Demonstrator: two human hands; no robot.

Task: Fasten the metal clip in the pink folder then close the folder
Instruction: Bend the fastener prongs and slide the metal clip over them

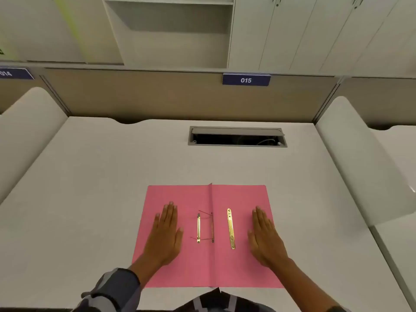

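The left hand [165, 233] lies flat, palm down, fingers straight, on the left half of the pink folder [243, 266]. The right hand [264, 237] lies flat the same way on the right half. Neither hand is holding anything; they just press the card down.

The folder is spread wide open on the white tabletop [94, 176], near the front edge, close to the person. Between the hands, just left of the middle fold, sits the metal clip base [198, 228] with thin prongs [206, 214] sticking across toward the fold. On the right half lies a loose gold clip bar [230, 228], apart from the base and not touching either hand. So the clip is not fastened yet.

The bar looks small, thin and light, and probably smooth and slippery, so it may be best to pinch it by its long edges with finger and thumb. The prongs look thin and bendy and will likely fold with a gentle push. The folder looks like thin card, light and floppy, so lifting one outer edge should swing it shut.

Farther back, a cable slot [237, 137] is set into the tabletop.
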